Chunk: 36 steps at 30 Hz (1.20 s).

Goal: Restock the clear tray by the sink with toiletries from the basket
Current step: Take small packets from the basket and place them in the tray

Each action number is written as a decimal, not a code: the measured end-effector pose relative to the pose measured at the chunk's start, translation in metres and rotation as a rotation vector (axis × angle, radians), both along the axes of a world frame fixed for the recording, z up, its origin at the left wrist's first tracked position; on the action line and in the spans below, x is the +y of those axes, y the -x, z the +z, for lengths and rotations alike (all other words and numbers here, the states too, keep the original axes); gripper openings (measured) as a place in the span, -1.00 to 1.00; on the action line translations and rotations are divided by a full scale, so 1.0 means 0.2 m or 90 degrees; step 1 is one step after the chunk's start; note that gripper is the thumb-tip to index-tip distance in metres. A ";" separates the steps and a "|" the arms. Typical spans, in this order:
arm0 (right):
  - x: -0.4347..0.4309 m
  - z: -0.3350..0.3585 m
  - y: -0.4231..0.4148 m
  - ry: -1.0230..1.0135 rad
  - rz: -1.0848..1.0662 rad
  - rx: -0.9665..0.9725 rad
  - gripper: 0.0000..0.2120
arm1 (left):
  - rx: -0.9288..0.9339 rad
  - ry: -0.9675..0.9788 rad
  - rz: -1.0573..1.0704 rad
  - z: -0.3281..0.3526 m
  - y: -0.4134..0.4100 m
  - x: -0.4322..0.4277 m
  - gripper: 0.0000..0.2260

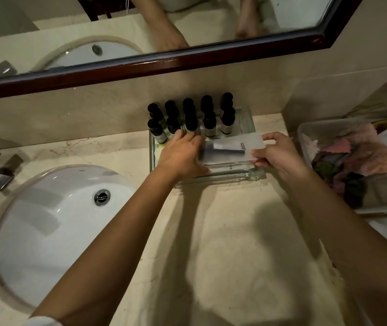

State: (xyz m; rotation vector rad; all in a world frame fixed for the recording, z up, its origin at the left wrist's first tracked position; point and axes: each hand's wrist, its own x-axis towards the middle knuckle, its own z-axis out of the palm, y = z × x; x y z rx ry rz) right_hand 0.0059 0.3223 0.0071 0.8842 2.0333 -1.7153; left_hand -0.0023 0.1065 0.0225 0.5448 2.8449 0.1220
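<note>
While pinching the frosted sachet in the right hand and pressing it with straight fingers of the left hand over the clear tray at 12 o'clock, judged well advanced: bottles racked, sachet not yet released.

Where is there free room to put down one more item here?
Bare: the counter in front of the clear tray, between sink and basket; and, it seems, the tray's back right corner, right of the bottles. Crowded: the tray's back left, and its front, where the left hand rests on the packet that the right hand pinches.
</note>
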 end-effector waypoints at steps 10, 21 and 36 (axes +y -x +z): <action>0.01 0.00 -0.04 -0.415 0.214 0.123 -0.47 | 0.028 0.031 -0.014 -0.02 0.01 0.01 -0.28; -0.07 0.01 -0.08 -0.512 0.551 0.224 -0.22 | 0.028 0.018 -0.007 -0.01 0.00 0.01 -0.33; -0.05 0.01 0.03 -0.549 0.625 0.198 -0.21 | 0.012 0.004 0.008 -0.02 0.01 0.02 -0.39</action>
